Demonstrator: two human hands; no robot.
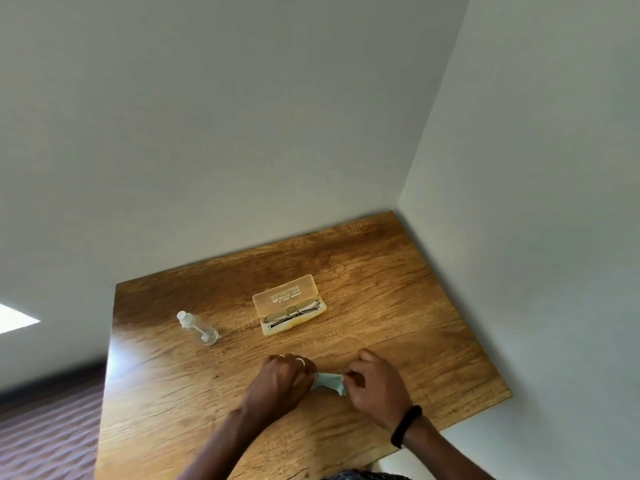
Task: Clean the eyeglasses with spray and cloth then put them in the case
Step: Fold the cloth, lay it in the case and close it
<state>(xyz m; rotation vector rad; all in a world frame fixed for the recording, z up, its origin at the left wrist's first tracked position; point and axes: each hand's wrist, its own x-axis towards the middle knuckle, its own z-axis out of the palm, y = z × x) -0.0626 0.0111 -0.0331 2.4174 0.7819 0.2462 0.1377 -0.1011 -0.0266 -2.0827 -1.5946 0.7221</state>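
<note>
Cloth (328, 382) pinched between left hand (280, 379) and right hand (375, 386), low over table (398, 289). Glasses (291, 311) lying in open case (289, 306); spray bottle (199, 329) left of it. Best folded flat, corners matched, before stowing.

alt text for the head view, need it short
Both hands, left hand and right hand, pinch a small pale cloth on a wooden table. Behind them, eyeglasses lie in an open case beside a spray bottle.

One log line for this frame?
both hands hold cloth | glasses in open case | spray bottle untouched
</note>
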